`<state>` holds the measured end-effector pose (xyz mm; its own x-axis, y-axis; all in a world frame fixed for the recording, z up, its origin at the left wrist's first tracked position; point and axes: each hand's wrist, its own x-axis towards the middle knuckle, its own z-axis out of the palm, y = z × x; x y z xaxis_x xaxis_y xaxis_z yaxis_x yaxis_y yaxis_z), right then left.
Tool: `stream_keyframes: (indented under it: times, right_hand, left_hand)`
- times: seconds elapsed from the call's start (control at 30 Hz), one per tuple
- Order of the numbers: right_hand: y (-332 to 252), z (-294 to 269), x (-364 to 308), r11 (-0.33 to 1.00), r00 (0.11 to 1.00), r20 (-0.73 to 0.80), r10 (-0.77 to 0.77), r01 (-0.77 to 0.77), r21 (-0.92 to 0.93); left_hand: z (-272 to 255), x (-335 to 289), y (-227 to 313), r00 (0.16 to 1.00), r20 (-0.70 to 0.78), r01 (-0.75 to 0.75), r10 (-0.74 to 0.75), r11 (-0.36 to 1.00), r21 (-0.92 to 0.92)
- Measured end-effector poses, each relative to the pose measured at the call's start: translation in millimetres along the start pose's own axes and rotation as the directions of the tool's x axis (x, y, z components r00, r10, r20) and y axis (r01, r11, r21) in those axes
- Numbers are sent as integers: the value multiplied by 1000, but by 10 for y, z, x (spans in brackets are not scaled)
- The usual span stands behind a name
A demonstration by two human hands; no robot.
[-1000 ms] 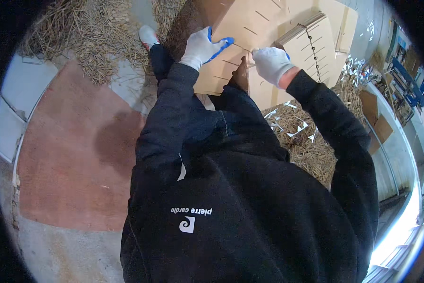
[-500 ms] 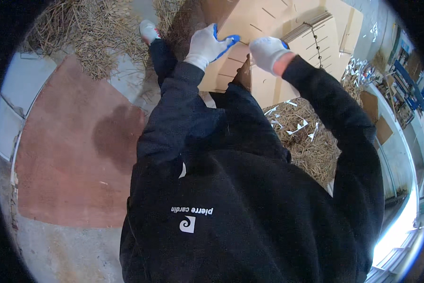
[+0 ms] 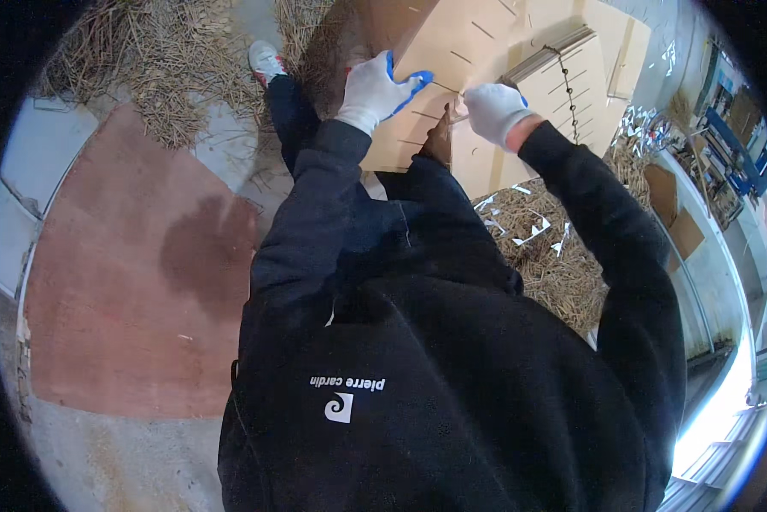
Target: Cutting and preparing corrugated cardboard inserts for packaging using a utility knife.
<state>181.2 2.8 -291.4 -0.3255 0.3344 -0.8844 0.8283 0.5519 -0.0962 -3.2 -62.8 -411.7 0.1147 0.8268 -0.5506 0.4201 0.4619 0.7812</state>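
My left hand (image 3: 373, 90), in a white glove with a blue palm, is curled over the near edge of a large brown cardboard box (image 3: 452, 43) with short slots cut in its face. My right hand (image 3: 494, 111), in the same kind of glove, is closed on the box's edge just to the right, at a corner where a flap meets it. Both black sleeves reach up from the lower edge. My knee presses against the box below the hands. What the right fingers pinch is too small to make out.
A stack of slotted cardboard sheets (image 3: 571, 77) leans behind the box. Straw (image 3: 554, 256) with white scraps covers the ground on the right, and more straw (image 3: 161, 77) lies top left. A reddish board (image 3: 119, 290) lies on the floor at left. My shoe (image 3: 265, 60) stands by the straw.
My right hand rose onto the box top half a second ago and has come back down to its edge. My left hand keeps its grip on the box.
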Motion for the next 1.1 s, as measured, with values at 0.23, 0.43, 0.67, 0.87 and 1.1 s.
stream_keyframes:
  times: [0.23,0.43,0.67,0.87,1.1]
  right_hand:
    - [-81,-17,76,998,992,-111,-62,59,-32]
    - [-333,-307,132,986,984,-97,-151,142,-87]
    - [164,260,21,996,987,-133,-89,86,-26]
    - [52,-62,-16,990,961,-241,-138,138,-17]
    - [-32,-421,-401,919,904,-414,101,75,388]
  left_hand:
    - [18,63,-88,998,-45,-43,45,998,42]
    - [11,43,-81,998,-36,-49,50,998,25]
    - [-159,18,71,998,-49,-38,40,999,32]
    - [-569,-25,-108,987,-161,-15,-3,994,-106]
    - [-1694,-563,365,914,-367,-47,-172,855,-517]
